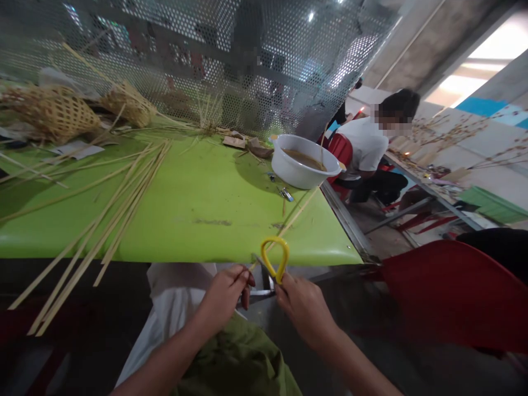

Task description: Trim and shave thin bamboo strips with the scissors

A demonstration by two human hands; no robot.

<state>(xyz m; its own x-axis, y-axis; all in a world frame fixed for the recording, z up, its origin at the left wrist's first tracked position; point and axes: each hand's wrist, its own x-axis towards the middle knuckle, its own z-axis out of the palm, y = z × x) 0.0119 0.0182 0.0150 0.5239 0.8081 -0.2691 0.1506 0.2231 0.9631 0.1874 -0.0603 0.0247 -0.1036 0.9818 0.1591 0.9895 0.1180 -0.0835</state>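
Note:
Just off the table's front edge, my right hand [303, 305] grips yellow-handled scissors [284, 256], one loop standing up above the fist. The metal blade of the scissors points left, close to my left hand [231, 289]. Between thumb and fingers my left hand pinches a thin bamboo strip [297, 214]. That strip runs up and right across the table corner toward the white basin. Whether the blades touch the strip I cannot tell. Both hands are above my lap, where olive-green cloth [247, 357] lies.
Loose bamboo strips [119, 214] overhang the green table [198, 192] at left. Woven baskets [61, 113] lie behind them. A white basin [297, 168] of brownish liquid stands by the right edge, nail clippers [285, 194] before it. A red chair [454, 297] and a seated person [363, 143] are at right.

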